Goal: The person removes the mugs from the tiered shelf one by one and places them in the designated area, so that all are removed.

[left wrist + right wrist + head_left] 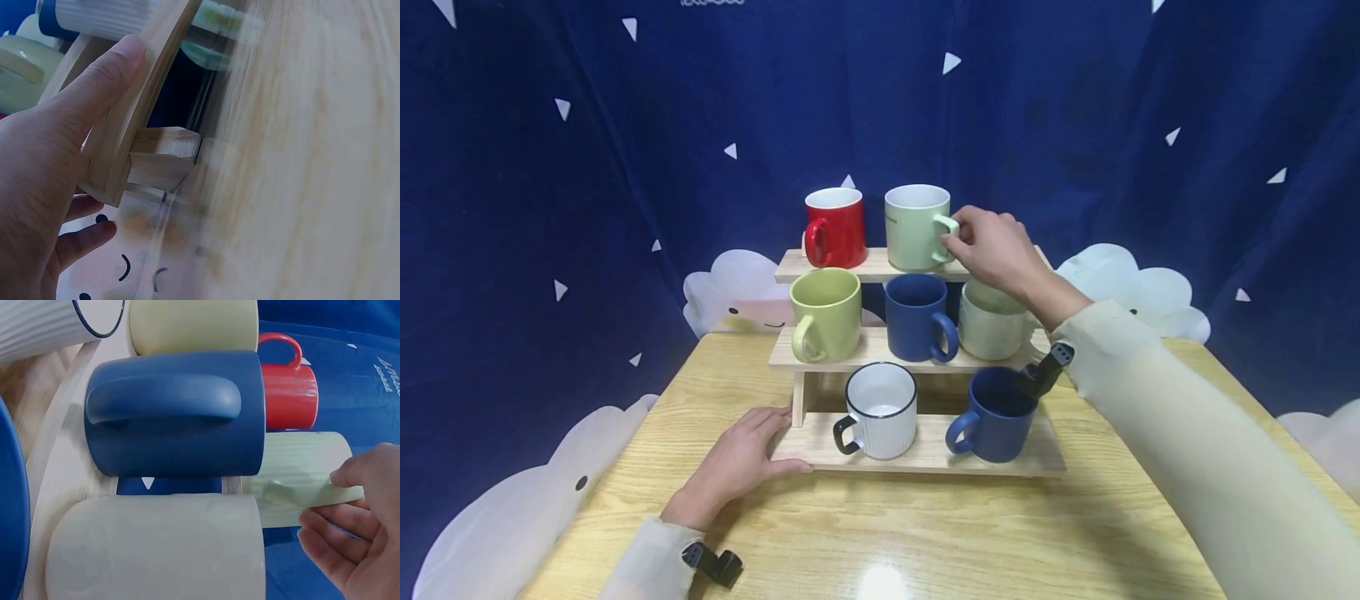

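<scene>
My right hand (pixel 1000 250) pinches the handle of a pale green mug (pixel 913 229) between thumb and fingers. That mug stands upright on the top tier of a three-tier wooden rack (pixel 925 462), beside a red mug (pixel 844 233). In the right wrist view, the pale green mug (pixel 300 469) shows partly behind a dark blue mug (pixel 175 450). My left hand (pixel 741 458) holds the left end of the bottom tier. Its thumb lies on the front edge, and the fingers (pixel 90 240) reach around the end, as the left wrist view shows.
On the middle tier are a yellow-green mug (pixel 827 312), the dark blue mug and a cream mug (pixel 988 321). A white black-rimmed mug (pixel 883 412) and another blue mug (pixel 1000 425) occupy the bottom tier. A blue curtain (pixel 775 100) hangs behind the wooden table (pixel 820 533).
</scene>
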### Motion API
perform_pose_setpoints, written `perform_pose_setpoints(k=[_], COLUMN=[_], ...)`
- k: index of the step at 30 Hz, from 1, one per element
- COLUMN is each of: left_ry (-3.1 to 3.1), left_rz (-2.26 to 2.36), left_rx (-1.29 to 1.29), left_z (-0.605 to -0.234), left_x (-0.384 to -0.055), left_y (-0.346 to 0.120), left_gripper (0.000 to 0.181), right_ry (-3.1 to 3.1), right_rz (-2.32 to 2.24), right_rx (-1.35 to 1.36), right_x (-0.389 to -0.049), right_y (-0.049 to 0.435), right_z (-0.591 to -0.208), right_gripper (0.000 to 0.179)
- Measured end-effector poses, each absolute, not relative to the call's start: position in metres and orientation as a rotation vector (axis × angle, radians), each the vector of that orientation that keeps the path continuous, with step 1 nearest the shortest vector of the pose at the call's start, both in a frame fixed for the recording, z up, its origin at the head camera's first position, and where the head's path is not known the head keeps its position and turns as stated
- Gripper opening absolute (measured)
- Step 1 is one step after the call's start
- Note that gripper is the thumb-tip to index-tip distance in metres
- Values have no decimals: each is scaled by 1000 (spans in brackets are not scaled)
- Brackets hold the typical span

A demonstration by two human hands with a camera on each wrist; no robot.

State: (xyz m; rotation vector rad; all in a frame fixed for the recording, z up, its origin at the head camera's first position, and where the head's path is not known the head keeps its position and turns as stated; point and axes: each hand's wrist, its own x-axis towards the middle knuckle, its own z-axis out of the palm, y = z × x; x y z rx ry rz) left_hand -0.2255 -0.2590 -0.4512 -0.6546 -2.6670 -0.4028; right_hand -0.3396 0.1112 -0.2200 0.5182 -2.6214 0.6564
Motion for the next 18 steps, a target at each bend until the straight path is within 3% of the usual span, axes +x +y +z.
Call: perform_pose_setpoints(k=[18], left_ry=[-2669], left_rz=[-410], left_rx=[-655], left_z=[-452], left_x=[-226], left_y=[-260], left_gripper=[89], right_ry=[-2615], right_rz=[939], right_rx=[594], right_x=[-344], right_y=[127], right_z=[-224], right_gripper=[27])
